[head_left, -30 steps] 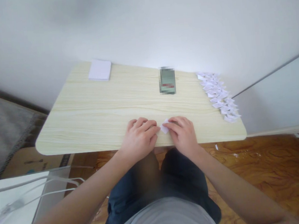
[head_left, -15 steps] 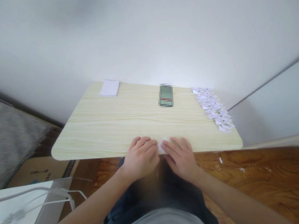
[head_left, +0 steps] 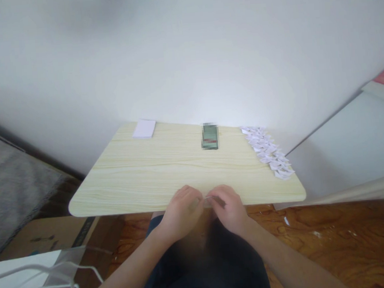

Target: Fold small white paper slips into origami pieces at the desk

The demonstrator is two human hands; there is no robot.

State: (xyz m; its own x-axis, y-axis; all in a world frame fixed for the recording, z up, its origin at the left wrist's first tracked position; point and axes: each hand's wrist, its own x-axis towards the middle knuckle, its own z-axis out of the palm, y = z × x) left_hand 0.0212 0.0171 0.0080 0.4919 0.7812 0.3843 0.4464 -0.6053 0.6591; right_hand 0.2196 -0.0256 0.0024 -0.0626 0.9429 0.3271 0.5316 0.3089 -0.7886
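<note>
At the table's front edge, my left hand (head_left: 185, 210) and my right hand (head_left: 229, 207) meet, fingertips almost touching. Between them they pinch a small piece of folded white paper (head_left: 209, 199), mostly covered by the fingers. Both hands are closed on it. Along the right side of the pale wood-grain table (head_left: 167, 168) lie several small folded white paper pieces (head_left: 267, 151), packed in rows. A stack of white paper (head_left: 144, 128) rests at the far left corner.
A phone-like item (head_left: 210, 136), blurred out, lies at the table's back middle by the white wall (head_left: 184, 51). White cables (head_left: 65, 271) cross a white surface at lower left, beside a cardboard box (head_left: 49, 233). Paper scraps (head_left: 286, 221) lie on the wooden floor.
My right hand's fingers have gone from lying flatter over the paper to a bent pinch on it. The view has tilted up, so the table sits lower.
</note>
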